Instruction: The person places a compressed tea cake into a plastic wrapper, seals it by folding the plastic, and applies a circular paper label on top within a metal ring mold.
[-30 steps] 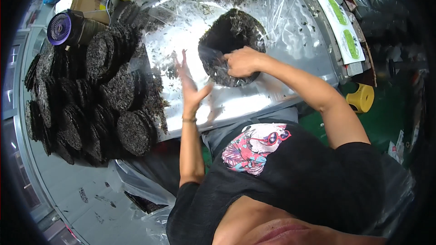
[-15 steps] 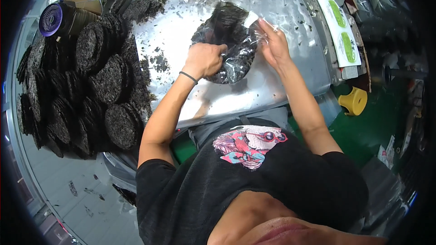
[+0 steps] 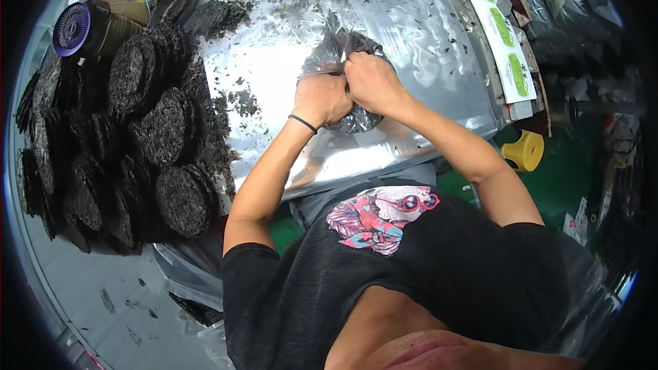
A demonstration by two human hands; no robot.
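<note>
On the shiny metal worktop [image 3: 274, 157] lies a clear plastic bag [image 3: 358, 122] with dark, round dried seaweed inside. My left hand [image 3: 322, 99], a dark band at its wrist, is closed on the bag's near left side. Right beside it, my right hand [image 3: 373, 82] is closed in a fist over the middle of the bag. The two hands touch or nearly touch, and the plastic is bunched between them. Gathered film [image 3: 334, 34] stands up beyond my fingers. My hands cover much of the seaweed in the bag.
Stacks of round dried seaweed cakes [image 3: 164, 127] fill the left side, near a small purple fan [image 3: 72, 29]. Seaweed crumbs [image 3: 243, 99] lie scattered on the worktop. A strip of green-and-white labels [image 3: 507, 48] runs along the right edge. A yellow stool [image 3: 524, 151] stands on the green floor.
My right hand has moved left from the bag's right edge to its middle, beside my left hand. The bag's spread plastic is now bunched together. The white patch at its edge is out of sight.
</note>
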